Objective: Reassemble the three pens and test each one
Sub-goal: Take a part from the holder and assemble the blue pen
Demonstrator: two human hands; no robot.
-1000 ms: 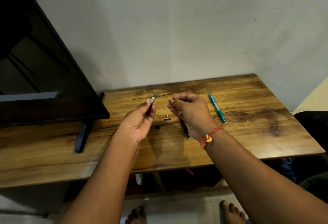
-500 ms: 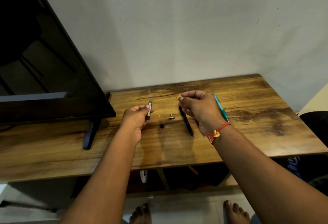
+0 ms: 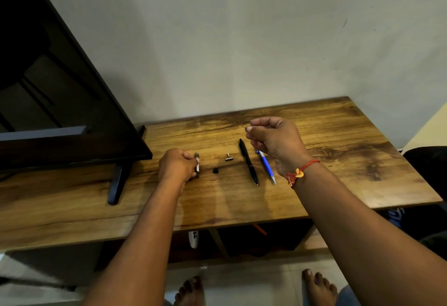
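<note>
My left hand (image 3: 177,165) grips a short grey pen barrel piece (image 3: 197,164) low over the wooden table (image 3: 338,141). My right hand (image 3: 275,141) is raised above the table with its fingers curled, pinching a thin refill whose tip sticks out to the left (image 3: 243,126). A black pen (image 3: 248,161) lies whole on the table below the right hand. Beside it lies a blue pen (image 3: 266,167), partly hidden by that hand. Between the hands lie a small silver part (image 3: 228,157) and a small black part (image 3: 215,170).
A dark flat screen (image 3: 60,102) on a stand (image 3: 118,182) fills the table's left side. A dark chair (image 3: 428,172) sits at the right edge. My bare feet (image 3: 316,286) stand on the tiled floor, with clutter under the table.
My left hand has dropped from in front of me down to the table with the grey piece. The view has shifted, and the blue pen now shows beside the black one.
</note>
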